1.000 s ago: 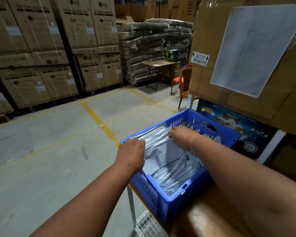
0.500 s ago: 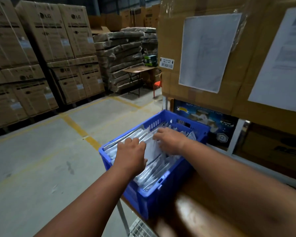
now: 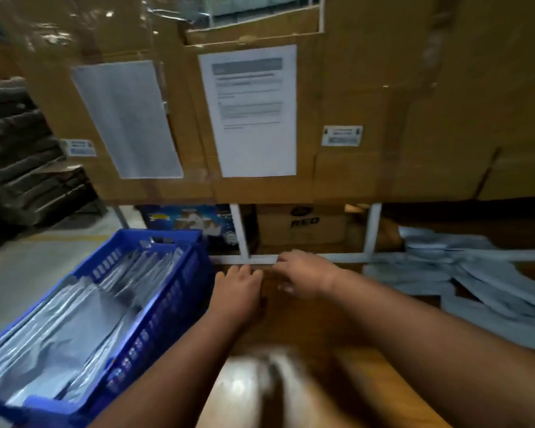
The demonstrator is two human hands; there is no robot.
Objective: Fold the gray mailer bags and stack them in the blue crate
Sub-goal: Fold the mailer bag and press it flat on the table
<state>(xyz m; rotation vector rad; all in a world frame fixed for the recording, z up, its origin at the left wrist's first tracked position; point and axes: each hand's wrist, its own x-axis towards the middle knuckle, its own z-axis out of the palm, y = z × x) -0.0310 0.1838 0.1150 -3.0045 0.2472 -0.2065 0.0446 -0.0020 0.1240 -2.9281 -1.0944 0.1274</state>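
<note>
Both hands have left the blue crate (image 3: 155, 307) since half a second ago and now sit over the bare wooden table (image 3: 294, 322) to its right; camera has swung right too, frame blurred.

Head view: left hand (image 3: 237, 293) palm down just right of the crate wall, fingers loosely extended, holding nothing. Right hand (image 3: 305, 274) beside it, near the white rack bar (image 3: 346, 257) at the table's far edge, fingers relaxed and spread, nothing visibly gripped; blur hides whether the fingertips touch the table.

Crate on the table's left end, packed with folded gray mailer bags (image 3: 74, 332), stood on edge in rows, filling it nearly to the rim. Unfolded gray mailers (image 3: 464, 273) lie in a loose overlapping pile on the table's right side, well apart from the crate, near the right forearm.

Behind the table: large cardboard boxes (image 3: 368, 97) on the rack, with two white paper sheets (image 3: 254, 109) taped on. Under them a blue printed box (image 3: 186, 220) and a brown carton marked RED (image 3: 303, 223).
</note>
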